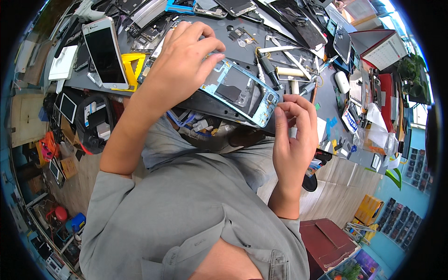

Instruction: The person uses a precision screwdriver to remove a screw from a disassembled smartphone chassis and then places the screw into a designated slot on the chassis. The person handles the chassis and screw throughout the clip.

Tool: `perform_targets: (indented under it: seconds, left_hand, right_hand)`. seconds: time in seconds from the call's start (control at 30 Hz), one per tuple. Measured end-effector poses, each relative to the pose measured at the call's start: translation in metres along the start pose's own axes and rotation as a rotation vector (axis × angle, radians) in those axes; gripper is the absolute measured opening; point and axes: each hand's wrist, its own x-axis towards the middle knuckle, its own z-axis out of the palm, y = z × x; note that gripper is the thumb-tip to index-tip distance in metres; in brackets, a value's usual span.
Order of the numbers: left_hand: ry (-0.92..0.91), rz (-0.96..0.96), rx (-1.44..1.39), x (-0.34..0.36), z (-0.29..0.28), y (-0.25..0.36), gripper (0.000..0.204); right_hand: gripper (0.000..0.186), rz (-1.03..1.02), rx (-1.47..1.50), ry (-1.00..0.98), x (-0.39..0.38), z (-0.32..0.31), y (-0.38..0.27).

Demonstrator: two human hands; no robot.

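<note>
A light-blue phone frame [242, 106], opened up with its inside showing, lies slantwise at the desk's near edge. Over its far left end bends my left hand [184, 65], thumb and forefinger brought close together. Whatever they pinch, if anything, is too small to make out, and the hand covers that end of the frame. At the near right corner, by the camera cutout, my right hand [297, 126] grips the frame between thumb and fingertips. A dark flat mat or tray edge [210, 105] shows beneath the frame.
A white-edged phone [105, 53] leans on a yellow stand [134, 70] at the left. Screwdriver-like tools [269, 70] and loose phone parts crowd the desk beyond the frame. A white mouse [342, 81] and a standing calendar [385, 49] are at the right.
</note>
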Motion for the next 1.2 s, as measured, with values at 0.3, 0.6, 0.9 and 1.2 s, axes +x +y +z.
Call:
perform_targets:
  seconds: [0.3,0.6,0.9,1.2]
  left_hand:
    - [-0.040,-0.011,-0.081,0.002,-0.005,-0.011,0.012]
    - [-0.128,-0.339,-0.594,-0.005,-0.034,-0.010,0.016]
    - [0.033,-0.486,-1.004,-0.044,-0.083,0.001,0.018]
    - [-0.211,-0.778,-1.458,-0.107,-0.065,0.040,0.019]
  right_hand:
    - [0.012,-0.027,-0.120,0.086,0.007,-0.006,0.016]
    - [0.009,0.016,-0.064,0.168,0.011,-0.016,0.024]
    - [0.012,-0.062,0.007,0.023,0.020,0.007,0.000]
    - [0.016,-0.330,-0.031,-0.120,0.043,0.048,-0.010]
